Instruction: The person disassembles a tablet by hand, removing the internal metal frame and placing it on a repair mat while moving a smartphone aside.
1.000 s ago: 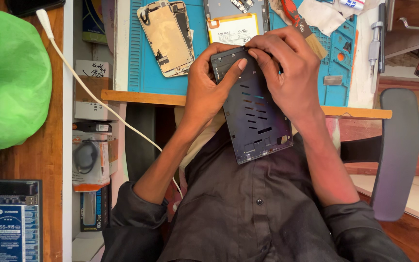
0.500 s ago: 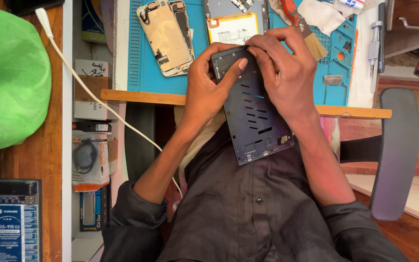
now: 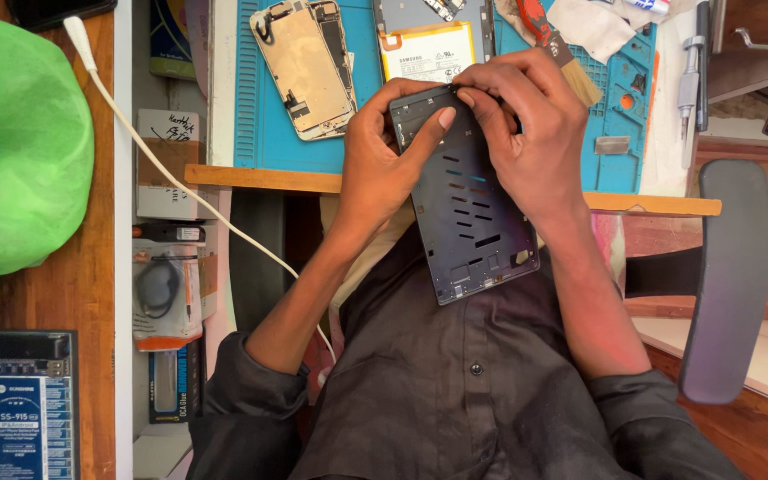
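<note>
Both your hands clasp the dark tablet frame (image 3: 468, 200), which tilts from your lap up over the worktop (image 3: 251, 175) edge; your left hand (image 3: 384, 169) wraps its left side in a firm grip, thumb laid across the back near the top; your right hand (image 3: 531, 133) clenches the upper right corner, fingertips pressed at the top edge; beyond lie an opened phone (image 3: 304, 62), a battery (image 3: 428, 49) and a brush (image 3: 562, 49) on the blue mat (image 3: 251, 107); a white cable (image 3: 162, 169) runs left.
</note>
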